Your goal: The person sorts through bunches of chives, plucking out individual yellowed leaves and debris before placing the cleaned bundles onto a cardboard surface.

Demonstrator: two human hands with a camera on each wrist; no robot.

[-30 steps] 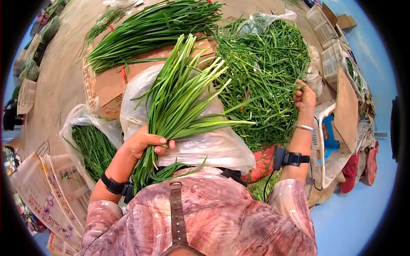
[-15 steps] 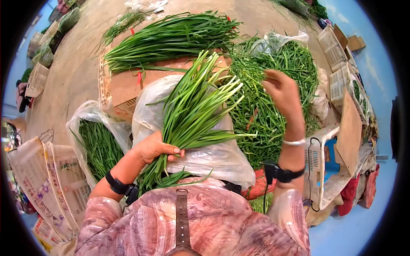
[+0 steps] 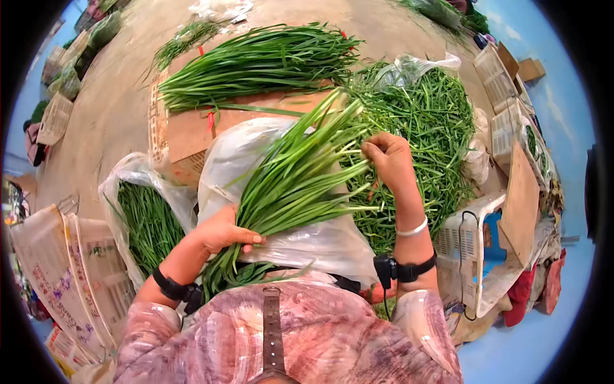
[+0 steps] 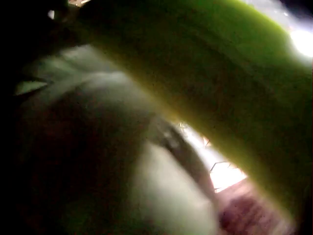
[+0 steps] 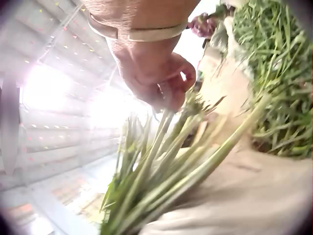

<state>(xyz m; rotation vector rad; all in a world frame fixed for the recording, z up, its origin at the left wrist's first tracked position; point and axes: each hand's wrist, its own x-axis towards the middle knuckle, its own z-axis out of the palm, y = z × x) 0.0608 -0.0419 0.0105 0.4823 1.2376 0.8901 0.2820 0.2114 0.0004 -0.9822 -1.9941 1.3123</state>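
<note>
My left hand (image 3: 225, 232) grips a bunch of garlic chives (image 3: 300, 169) near its leafy end, thumb across the leaves. The pale cut ends fan out to the upper right, over a white plastic sheet (image 3: 307, 240) on the lap. At those ends my right hand (image 3: 391, 163) pinches a stalk with thumb and fingertips. In the right wrist view the curled fingers (image 5: 171, 90) meet the tips of the pale stems (image 5: 166, 166). A broad green leaf (image 4: 205, 88) blocks most of the left wrist view, which is dark and blurred.
A large heap of loose chive leaves (image 3: 428, 141) lies to the right. Ahead, a tied bundle of chives (image 3: 256, 64) rests on a cardboard-topped crate (image 3: 185, 137). An open bag of chives (image 3: 150, 221) stands at left, with plastic crates (image 3: 61, 275) beyond and another crate (image 3: 470, 256) at right.
My right hand has come from the far side of the leaf heap leftward to the bunch's pale ends, where it now pinches. My left hand keeps its hold on the bunch.
</note>
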